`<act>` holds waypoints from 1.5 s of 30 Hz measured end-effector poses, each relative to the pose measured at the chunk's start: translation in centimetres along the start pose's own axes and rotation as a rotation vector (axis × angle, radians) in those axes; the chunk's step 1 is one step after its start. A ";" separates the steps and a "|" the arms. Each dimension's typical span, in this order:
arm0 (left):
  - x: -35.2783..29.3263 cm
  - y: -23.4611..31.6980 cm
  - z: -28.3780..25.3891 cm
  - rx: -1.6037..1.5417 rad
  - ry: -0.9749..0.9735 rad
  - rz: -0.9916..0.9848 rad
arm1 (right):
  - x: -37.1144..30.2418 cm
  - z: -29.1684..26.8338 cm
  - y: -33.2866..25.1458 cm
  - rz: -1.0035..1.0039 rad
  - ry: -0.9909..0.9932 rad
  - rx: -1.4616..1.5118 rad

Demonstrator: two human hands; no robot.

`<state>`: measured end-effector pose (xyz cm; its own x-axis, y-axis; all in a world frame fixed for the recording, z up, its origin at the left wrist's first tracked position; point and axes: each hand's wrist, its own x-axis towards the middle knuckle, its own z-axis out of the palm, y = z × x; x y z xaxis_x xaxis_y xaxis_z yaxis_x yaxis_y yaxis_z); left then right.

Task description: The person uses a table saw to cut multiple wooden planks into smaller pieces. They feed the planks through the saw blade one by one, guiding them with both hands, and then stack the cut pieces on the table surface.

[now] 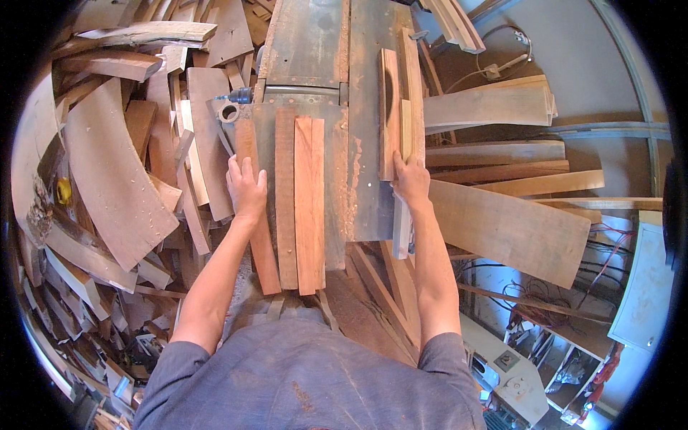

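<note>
My left hand (246, 188) is closed over the leftmost reddish-brown wooden strip (264, 251), its fingers slightly apart and its thumb on the right side. Beside that strip, a darker rough strip (285, 201) and an orange-brown strip (309, 208) lie lengthwise on the metal bed of a jointer (369, 208). Over at the right, my right hand (411, 179) grips the near end of a narrow wooden piece with a curved cutout (388, 122). This piece lies along the jointer's fence (410, 79). My palm hides part of its near end.
A cutter slot (301, 90) crosses the bed ahead of the strips. Piled boards and offcuts (115, 172) crowd the left side. On the right lean several planks, including a wide board (512, 229). Cables (545, 301) and a grey machine cabinet (509, 376) stand at lower right.
</note>
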<state>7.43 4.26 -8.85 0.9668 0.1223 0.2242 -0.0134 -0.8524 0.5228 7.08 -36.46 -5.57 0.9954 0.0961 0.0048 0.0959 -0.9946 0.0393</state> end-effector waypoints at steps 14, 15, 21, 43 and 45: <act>0.1 0.7 -0.5 -0.008 -0.002 -0.008 | 2.5 0.3 0.7 -0.009 0.050 -0.019; 0.2 0.8 -0.5 -0.011 0.000 -0.004 | 2.6 0.5 0.8 -0.008 0.059 -0.018; 0.3 0.8 -0.6 -0.022 -0.016 -0.007 | 3.8 0.3 1.1 0.001 0.027 -0.014; 0.4 0.8 -0.7 -0.019 -0.060 -0.017 | 8.1 0.4 2.4 0.004 0.053 0.041; 0.5 0.9 -0.8 -0.020 -0.068 -0.023 | 8.5 0.4 2.5 0.017 0.026 0.043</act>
<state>7.72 3.93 -7.57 0.9821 0.1063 0.1558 0.0047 -0.8395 0.5433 15.83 -38.16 -5.81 0.9964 0.0792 0.0309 0.0794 -0.9968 -0.0040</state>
